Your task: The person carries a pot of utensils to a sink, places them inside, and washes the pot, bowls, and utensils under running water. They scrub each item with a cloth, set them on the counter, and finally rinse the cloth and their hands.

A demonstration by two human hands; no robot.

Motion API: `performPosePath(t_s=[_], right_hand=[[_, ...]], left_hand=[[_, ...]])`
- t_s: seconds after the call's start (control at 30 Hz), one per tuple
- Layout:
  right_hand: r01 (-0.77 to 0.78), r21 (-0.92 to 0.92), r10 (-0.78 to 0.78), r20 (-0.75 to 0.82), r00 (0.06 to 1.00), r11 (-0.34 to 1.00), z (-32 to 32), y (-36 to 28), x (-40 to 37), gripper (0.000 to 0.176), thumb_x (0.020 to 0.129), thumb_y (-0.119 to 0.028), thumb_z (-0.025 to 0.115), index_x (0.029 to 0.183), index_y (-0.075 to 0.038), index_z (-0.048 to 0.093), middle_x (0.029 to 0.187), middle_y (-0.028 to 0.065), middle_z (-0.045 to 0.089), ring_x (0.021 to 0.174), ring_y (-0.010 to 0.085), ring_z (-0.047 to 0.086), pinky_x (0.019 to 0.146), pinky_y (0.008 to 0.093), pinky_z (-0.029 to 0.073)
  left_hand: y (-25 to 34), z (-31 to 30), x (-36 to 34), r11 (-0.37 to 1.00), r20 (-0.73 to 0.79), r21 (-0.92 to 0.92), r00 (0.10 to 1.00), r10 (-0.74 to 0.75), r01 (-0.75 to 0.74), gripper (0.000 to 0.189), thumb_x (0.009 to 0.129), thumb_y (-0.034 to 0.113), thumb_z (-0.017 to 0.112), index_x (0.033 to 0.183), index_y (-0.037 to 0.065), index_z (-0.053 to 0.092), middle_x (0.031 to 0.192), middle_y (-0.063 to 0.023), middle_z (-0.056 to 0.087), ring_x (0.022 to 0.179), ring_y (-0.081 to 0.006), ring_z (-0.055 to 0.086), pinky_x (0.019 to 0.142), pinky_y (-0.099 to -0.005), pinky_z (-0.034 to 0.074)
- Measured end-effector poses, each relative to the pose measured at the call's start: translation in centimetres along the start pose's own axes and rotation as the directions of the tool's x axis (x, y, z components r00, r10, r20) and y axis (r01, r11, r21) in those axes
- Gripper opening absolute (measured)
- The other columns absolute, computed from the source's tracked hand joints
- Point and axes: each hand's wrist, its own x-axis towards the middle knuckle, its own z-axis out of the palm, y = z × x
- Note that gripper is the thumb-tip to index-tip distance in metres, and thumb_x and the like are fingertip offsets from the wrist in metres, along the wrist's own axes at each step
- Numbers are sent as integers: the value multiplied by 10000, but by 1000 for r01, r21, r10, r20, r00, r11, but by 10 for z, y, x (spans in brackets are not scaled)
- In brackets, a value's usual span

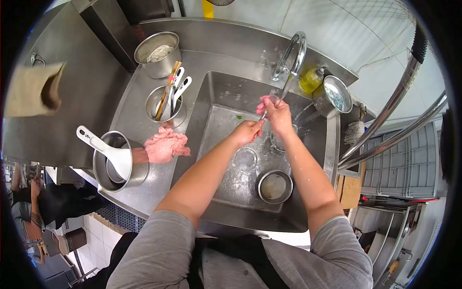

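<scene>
Over the metal sink, below the curved faucet, both my hands meet on a thin metal utensil. My left hand pinches its lower end between thumb and fingers. Higher up, close to the running water, my right hand is closed around it. The fingers cover most of the utensil, and I cannot tell its kind. On the sink floor, below my right forearm, sits a small round metal pot with cloudy liquid inside. A green scrap lies near the far side of the sink floor.
Left of the sink are a crumpled pink cloth, a metal pot with a white ladle, a utensil container and another pot. A yellow soap bottle and metal container stand right. Another person is far left.
</scene>
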Motion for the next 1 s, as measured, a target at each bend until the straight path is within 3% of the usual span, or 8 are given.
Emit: performPosePath(t_s=[0.23, 0.37, 0.43, 0.5, 0.67, 0.77, 0.87, 1.0], right_hand=[[247, -182, -275, -153, 949, 952, 21, -12, -10, 287, 884, -225, 636, 678, -35, 575, 681, 11, 551, 537, 83, 493, 488, 242, 400], [230, 411, -55, -396, 917, 882, 20, -42, 3, 358, 877, -301, 642, 660, -27, 561, 593, 19, 520, 536, 101, 485, 485, 249, 403], [116, 219, -36, -337, 941, 969, 12, -39, 14, 327, 887, -295, 627, 734, -7, 610, 621, 32, 557, 551, 114, 501, 513, 247, 414], [205, -427, -360, -322, 876, 881, 16, -30, 13, 267, 888, -238, 615, 788, 3, 671, 707, 60, 617, 601, 138, 543, 604, 263, 437], [591, -731, -909, -98, 404, 341, 19, -35, 19, 196, 839, -174, 647, 765, 8, 644, 595, 136, 543, 578, 285, 534, 604, 300, 440], [380, -716, -628, -104, 771, 585, 17, -35, 1, 168, 857, -155, 638, 835, 11, 647, 644, 95, 560, 585, 210, 542, 608, 289, 446], [354, 14, -324, -370, 871, 935, 26, -39, -1, 182, 876, -153, 633, 811, 17, 636, 657, 45, 569, 596, 114, 524, 573, 258, 426], [518, 110, -388, -537, 749, 848, 39, -51, -5, 213, 895, -168, 618, 779, 10, 633, 619, 6, 564, 584, 52, 488, 532, 214, 378]], left_hand=[[23, 18, 40, 977, 23, 185, 994, 106, -109, 365, 856, 156, 547, 1188, 6, 535, 1158, -114, 589, 1059, -196, 553, 881, -332, 436], [56, 12, 32, 995, 220, -86, 973, 63, -45, 385, 808, 124, 539, 1186, 49, 525, 1142, -69, 585, 991, -189, 571, 866, -334, 446], [65, 12, 26, 688, 300, -720, 934, 195, 88, 361, 803, 150, 500, 1154, 73, 541, 1111, -54, 593, 964, -203, 585, 858, -336, 456], [66, 25, 29, 706, 203, -708, 967, 154, 37, 334, 837, 198, 493, 1145, 77, 543, 1094, -53, 597, 959, -197, 586, 848, -340, 459], [62, 46, 40, 839, -161, -541, 987, -32, -61, 346, 929, 366, 484, 1102, 84, 588, 1048, -58, 621, 936, -159, 593, 800, -332, 475], [75, 48, 37, 910, -325, -407, 943, -69, -74, 338, 925, 352, 512, 1037, 61, 644, 1036, -90, 638, 890, -157, 606, 741, -325, 480], [73, 52, 53, 611, -389, -724, 921, 20, -319, 294, 922, 254, 529, 1070, 13, 612, 996, -116, 644, 852, -171, 608, 707, -331, 480], [83, 45, 59, 884, -479, -350, 870, 116, -310, 199, 941, 210, 481, 1013, 43, 562, 888, -77, 613, 763, -157, 565, 643, -327, 478]])
